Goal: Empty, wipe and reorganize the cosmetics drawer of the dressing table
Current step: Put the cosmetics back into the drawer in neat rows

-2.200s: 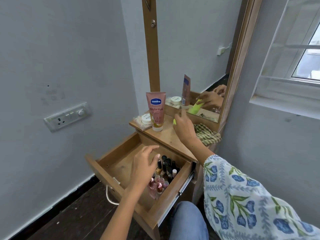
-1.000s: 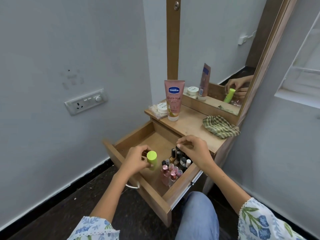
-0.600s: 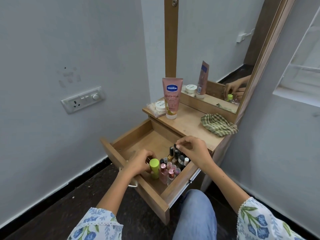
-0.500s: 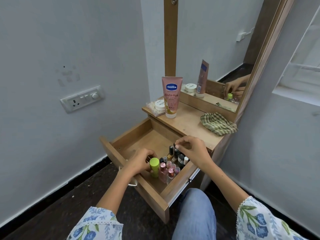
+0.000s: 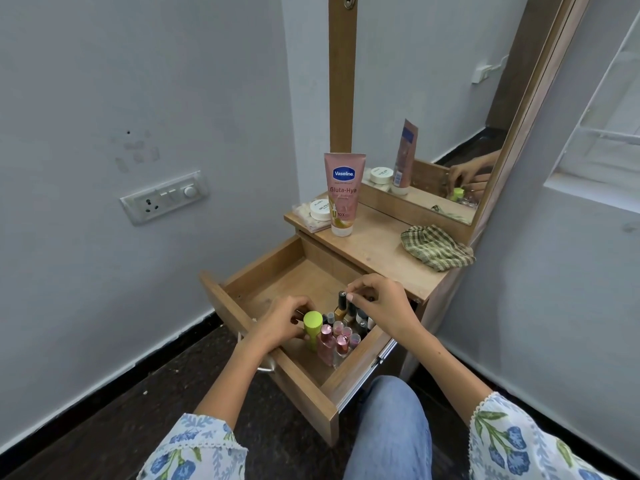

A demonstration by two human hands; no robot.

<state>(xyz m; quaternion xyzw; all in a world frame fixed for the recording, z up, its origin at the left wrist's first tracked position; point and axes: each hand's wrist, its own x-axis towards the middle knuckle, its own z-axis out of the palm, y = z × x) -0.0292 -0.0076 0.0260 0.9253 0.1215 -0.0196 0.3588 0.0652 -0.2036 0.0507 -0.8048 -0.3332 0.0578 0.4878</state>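
The wooden drawer (image 5: 263, 268) of the dressing table is pulled out. A cluster of nail polish bottles (image 5: 341, 336) stands in its near right corner. My left hand (image 5: 282, 323) grips a lime-green bottle (image 5: 312, 329) standing upright on the drawer floor, left of the cluster. My right hand (image 5: 379, 303) hovers over the dark-capped bottles at the back of the cluster, fingers curled, fingertips by the cap of a tall gold bottle (image 5: 341, 306). Whether it pinches a cap I cannot tell.
On the tabletop (image 5: 381, 251) stand a pink Vaseline tube (image 5: 343, 194), a white jar (image 5: 320, 209) on a packet and a crumpled checked cloth (image 5: 436, 251). A mirror (image 5: 450, 98) rises behind. A wall socket (image 5: 164, 197) is left; my knee (image 5: 391, 427) is below the drawer.
My left hand brought the green bottle down from the tabletop into the drawer and set it beside the nail polish. My right hand moved from the tabletop to the bottles at the back.
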